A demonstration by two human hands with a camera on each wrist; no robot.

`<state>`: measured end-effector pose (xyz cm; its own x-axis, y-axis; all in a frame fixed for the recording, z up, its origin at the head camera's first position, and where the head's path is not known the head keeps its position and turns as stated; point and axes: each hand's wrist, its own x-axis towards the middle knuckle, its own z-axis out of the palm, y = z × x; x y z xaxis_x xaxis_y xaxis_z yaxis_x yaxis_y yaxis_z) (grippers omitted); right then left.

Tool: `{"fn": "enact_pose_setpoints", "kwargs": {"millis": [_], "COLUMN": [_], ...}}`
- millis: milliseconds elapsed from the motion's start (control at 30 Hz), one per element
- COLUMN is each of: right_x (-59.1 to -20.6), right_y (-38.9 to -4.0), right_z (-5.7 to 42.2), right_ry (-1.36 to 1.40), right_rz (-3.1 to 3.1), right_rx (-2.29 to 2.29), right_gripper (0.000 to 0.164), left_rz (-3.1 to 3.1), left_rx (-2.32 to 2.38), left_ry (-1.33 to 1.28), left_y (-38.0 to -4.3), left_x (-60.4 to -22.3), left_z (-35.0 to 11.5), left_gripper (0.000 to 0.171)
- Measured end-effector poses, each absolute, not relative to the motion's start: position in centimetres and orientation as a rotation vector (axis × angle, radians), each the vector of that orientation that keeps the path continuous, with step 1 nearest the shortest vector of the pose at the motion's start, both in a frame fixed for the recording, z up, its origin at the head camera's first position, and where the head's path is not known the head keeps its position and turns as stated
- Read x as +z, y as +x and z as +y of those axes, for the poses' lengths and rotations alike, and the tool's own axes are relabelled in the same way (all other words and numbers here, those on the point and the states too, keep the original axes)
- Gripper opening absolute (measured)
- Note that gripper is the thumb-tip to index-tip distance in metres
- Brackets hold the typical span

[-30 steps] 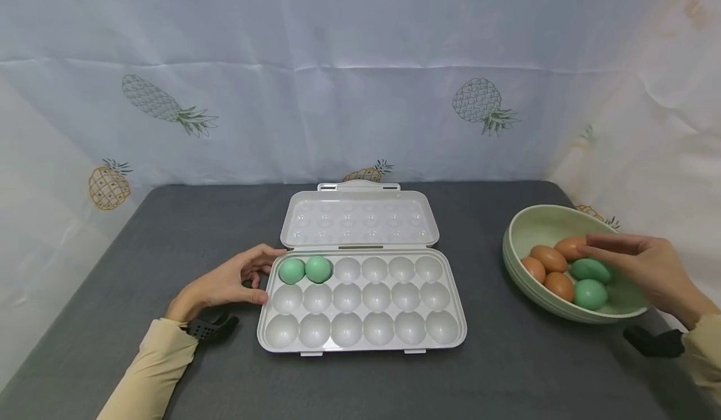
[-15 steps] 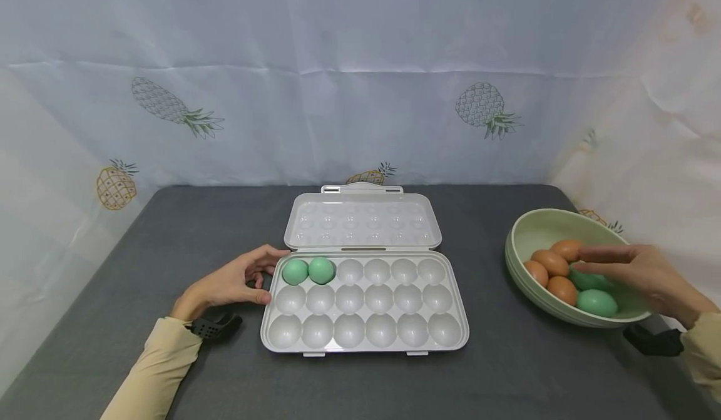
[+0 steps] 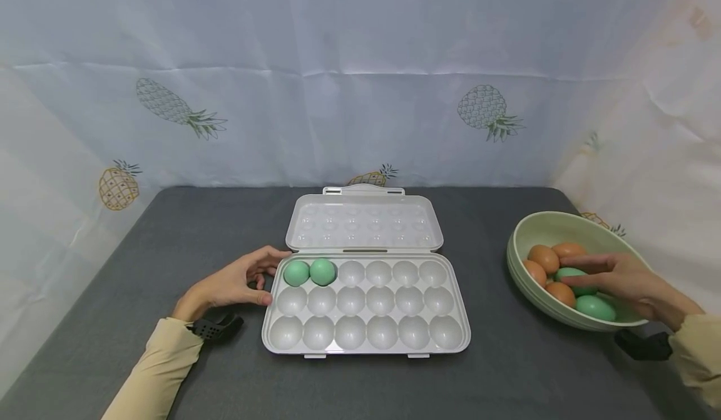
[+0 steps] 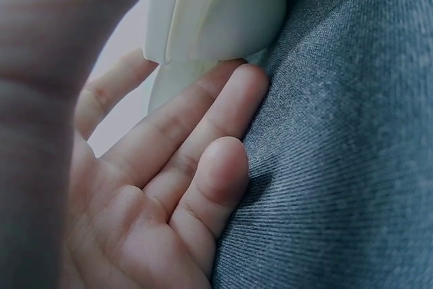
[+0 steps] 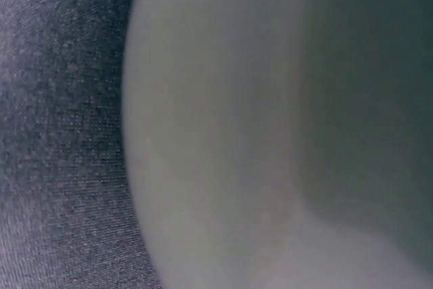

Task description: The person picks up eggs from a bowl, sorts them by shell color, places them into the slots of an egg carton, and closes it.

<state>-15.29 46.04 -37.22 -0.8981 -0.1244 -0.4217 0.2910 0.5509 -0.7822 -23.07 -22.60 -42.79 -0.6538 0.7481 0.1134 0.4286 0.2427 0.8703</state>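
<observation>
At the left end of a white plastic egg box (image 3: 366, 340), my left hand (image 3: 233, 282) rests with thumb and forefinger touching its edge. Its other fingers (image 4: 196, 126) lie loosely bent under the rim in the left wrist view. Two green eggs (image 3: 296, 273) sit in the back row's left hollows. My right hand (image 3: 631, 279) reaches into a pale green bowl (image 3: 549, 221), thumb and forefinger on either side of a green egg (image 3: 567, 276). Near it lie another green egg (image 3: 596, 308) and several brown eggs (image 3: 544, 258). The right wrist view is mostly filled by the blurred bowl wall (image 5: 196, 133).
The egg box's lid (image 3: 365, 216) lies folded back behind it. A dark grey cloth (image 3: 225, 376) covers the table. Behind and at both sides hangs a pale curtain (image 3: 338, 113) with pineapple prints. The bowl appears stacked in a second one.
My right hand has moved left and lower into the bowl, and the green egg at its fingertips has shifted left among the brown ones. My left hand stays at the egg box.
</observation>
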Motion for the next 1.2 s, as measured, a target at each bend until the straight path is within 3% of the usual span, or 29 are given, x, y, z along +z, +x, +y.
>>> {"fn": "enact_pose_setpoints", "kwargs": {"millis": [167,333,500,600,1200], "right_x": [-37.4,-37.4,-37.7,-37.8,-36.9], "right_y": [-15.3,-15.3,-15.3,-15.3,-15.0], "right_z": [45.6,44.9,44.3,44.1,44.1], "right_ry": [0.118,0.182,0.197,0.171,0.069], "right_rz": [2.329,2.417,2.500,2.510,2.601], "right_rx": [-1.335,-1.227,-1.156,-1.183,-1.303], "right_gripper": [0.038,0.028,0.050,0.053,0.043], "left_rz": [2.197,2.196,2.195,2.192,2.193], "left_rx": [1.376,1.374,1.377,1.379,1.376], "left_ry": [1.098,1.099,1.088,1.092,1.113], "left_y": [-23.1,-23.2,-23.2,-23.2,-23.2], "left_x": [-42.9,-43.0,-43.1,-43.1,-42.9], "left_z": [-22.6,-22.6,-22.6,-22.6,-22.6], "left_gripper": [0.075,0.075,0.076,0.076,0.075]}}
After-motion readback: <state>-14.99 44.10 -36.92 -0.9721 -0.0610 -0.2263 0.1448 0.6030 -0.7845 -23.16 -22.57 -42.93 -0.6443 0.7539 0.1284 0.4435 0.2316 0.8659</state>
